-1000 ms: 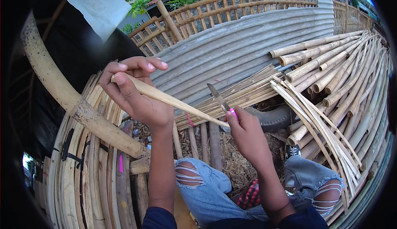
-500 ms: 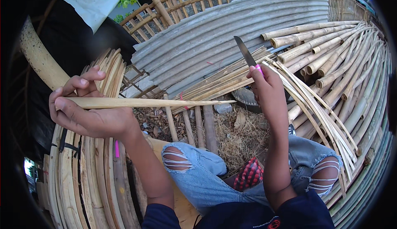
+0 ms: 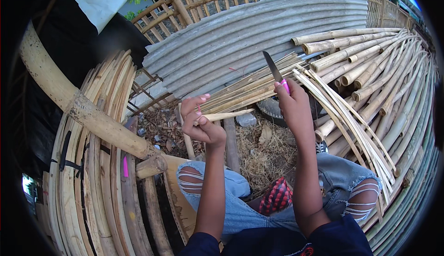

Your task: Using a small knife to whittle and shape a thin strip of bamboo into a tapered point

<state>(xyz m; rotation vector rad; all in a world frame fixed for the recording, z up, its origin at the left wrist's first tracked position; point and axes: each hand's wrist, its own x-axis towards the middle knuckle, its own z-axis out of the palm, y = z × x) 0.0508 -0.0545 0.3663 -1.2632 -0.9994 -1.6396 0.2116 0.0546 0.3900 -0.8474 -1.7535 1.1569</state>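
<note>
My left hand point(image 3: 204, 129) is raised in the middle, its thumb and fingers pinching a pale bamboo strip point(image 3: 231, 114). The strip's tapered end points right; whatever lies behind my fingers is hidden. Some of these fingers stand up and apart from it. To the right, my right hand point(image 3: 293, 103) is wrapped around the pink handle of a knife point(image 3: 274, 66). Its dark blade tilts up and to the left, apart from the strip.
A thick bamboo pole point(image 3: 99, 117) slants past on the left, over split bamboo slats point(image 3: 99, 186). Bamboo poles point(image 3: 365, 75) are piled at right, with thin pale strips point(image 3: 347, 117) nearer. Ahead are a strip bundle point(image 3: 249, 87), a tire point(image 3: 272, 109) and corrugated sheeting point(image 3: 249, 29).
My left hand has moved right and slightly down, toward the strip's tapered end, which has shifted slightly left. The knife in my right hand has dropped a little.
</note>
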